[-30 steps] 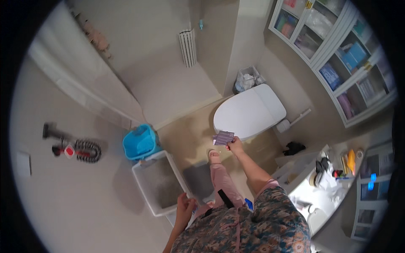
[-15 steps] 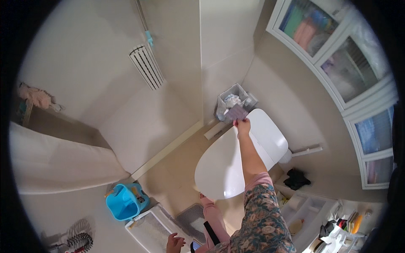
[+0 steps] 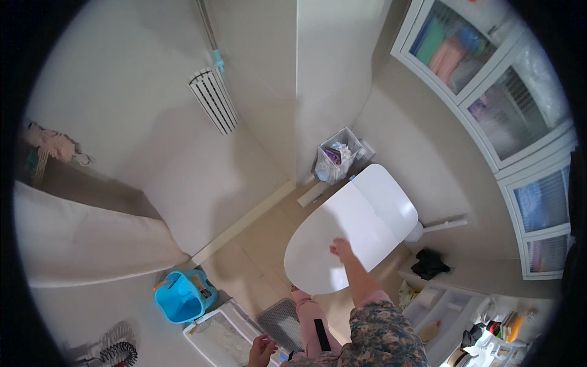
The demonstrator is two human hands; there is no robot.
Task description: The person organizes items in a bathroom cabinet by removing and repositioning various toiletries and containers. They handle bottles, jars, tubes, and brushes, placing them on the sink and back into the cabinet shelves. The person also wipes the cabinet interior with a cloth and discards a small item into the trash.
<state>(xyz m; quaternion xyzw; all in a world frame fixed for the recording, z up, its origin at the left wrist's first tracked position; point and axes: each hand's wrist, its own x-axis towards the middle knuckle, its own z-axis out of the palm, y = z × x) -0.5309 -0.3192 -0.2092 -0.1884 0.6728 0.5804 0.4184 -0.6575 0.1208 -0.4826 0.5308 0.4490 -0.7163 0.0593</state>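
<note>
Pale walls [image 3: 156,79] surround this bathroom. Mid-frame, the right hand [image 3: 342,248], empty, fingers loosely bent, is above the white toilet lid [image 3: 330,214]. At bottom centre the left hand [image 3: 263,348] half curls near a white tray [image 3: 246,319]; I can't tell whether it holds anything. A purple packet [image 3: 333,155] sits inside the upper-centre bin [image 3: 325,174].

Toilet [image 3: 327,263] near centre; right hand [image 3: 341,248] above its lid, contact unclear. Bin [image 3: 321,160] beyond the toilet, by its hinge end; packet [image 3: 333,155] inside, among crumpled waste. Toilet brush [image 3: 445,226] just right of toilet. Wall cabinet [image 3: 474,101] far right, things behind its doors. Shelf unit [image 3: 449,306] nearer, to the person's right. Left side: tub [image 3: 244,318] close in, left hand [image 3: 262,349] at its near end; bucket [image 3: 183,296] just past it, near the curtain's [image 3: 92,238] lower end. Mat [image 3: 284,321] between tub and leg [image 3: 309,315]. Mop [image 3: 214,101] well beyond bucket, left of bin.
</note>
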